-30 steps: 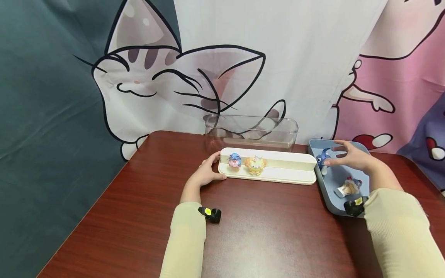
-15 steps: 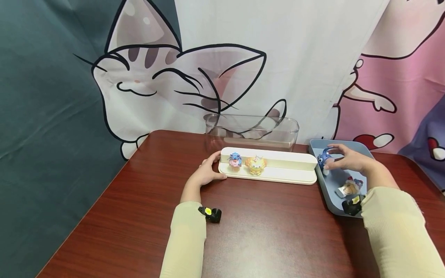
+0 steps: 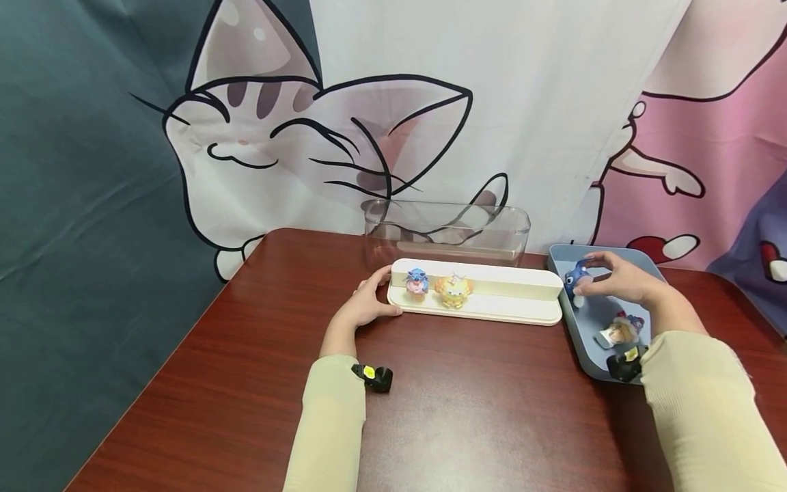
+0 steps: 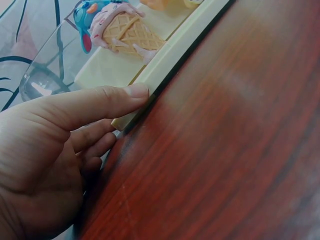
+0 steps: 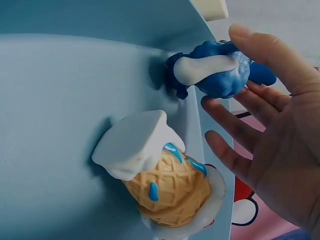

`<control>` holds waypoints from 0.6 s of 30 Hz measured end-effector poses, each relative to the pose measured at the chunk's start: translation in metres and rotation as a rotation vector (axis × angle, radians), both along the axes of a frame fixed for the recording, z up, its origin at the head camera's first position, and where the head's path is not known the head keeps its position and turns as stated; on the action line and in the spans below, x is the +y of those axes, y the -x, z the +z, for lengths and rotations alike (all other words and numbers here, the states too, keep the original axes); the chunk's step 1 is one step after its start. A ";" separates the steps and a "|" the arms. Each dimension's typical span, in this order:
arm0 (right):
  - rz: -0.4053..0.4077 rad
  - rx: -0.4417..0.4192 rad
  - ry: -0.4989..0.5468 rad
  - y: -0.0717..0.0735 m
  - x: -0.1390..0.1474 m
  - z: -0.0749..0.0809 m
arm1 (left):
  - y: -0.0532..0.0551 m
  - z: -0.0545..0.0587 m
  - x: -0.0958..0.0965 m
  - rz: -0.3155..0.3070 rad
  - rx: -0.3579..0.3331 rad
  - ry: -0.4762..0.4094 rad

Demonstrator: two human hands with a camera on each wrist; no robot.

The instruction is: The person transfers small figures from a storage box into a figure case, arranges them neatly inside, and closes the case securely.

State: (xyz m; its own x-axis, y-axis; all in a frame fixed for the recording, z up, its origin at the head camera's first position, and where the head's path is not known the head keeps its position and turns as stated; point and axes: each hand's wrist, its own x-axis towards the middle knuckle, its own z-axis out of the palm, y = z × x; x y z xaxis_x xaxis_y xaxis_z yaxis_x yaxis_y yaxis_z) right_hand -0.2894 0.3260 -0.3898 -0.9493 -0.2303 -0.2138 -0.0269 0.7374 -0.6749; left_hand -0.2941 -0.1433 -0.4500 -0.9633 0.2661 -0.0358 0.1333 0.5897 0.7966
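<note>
My left hand [image 3: 364, 302] grips the left end of a cream display stand [image 3: 510, 306], its thumb pressed on the front edge in the left wrist view. On the stand sit a blue figurine on a pink ice-cream cone [image 4: 125, 31] and a yellow figurine [image 3: 453, 292]. At the right, my right hand [image 3: 621, 281] reaches into a blue-grey tray [image 3: 591, 365] and pinches a blue-and-white figurine [image 5: 212, 70] between thumb and fingers at the tray's left side. A waffle-cone figurine with a white base [image 5: 170, 190] lies on its side nearer the front of the tray.
A clear plastic cover [image 3: 445, 222] stands behind the stand, near the back edge of the brown table [image 3: 467, 403]. A printed cartoon curtain [image 3: 258, 171] hangs right behind the table. The tray sits close to the stand's right end.
My right hand has moved slightly left, and its thumb and fingers have closed in on the blue-and-white figurine. My left hand keeps its hold on the stand.
</note>
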 end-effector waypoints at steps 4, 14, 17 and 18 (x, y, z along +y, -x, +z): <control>-0.015 0.018 0.009 -0.001 0.000 0.004 | 0.001 0.002 0.001 0.001 -0.001 -0.003; -0.065 0.094 0.071 -0.004 0.002 0.018 | 0.001 0.004 0.002 0.004 -0.007 0.010; -0.072 0.117 0.089 -0.005 0.001 0.023 | 0.001 0.003 0.001 0.004 -0.006 0.010; -0.071 0.124 0.088 -0.005 0.000 0.024 | 0.000 0.002 0.000 0.004 -0.007 0.010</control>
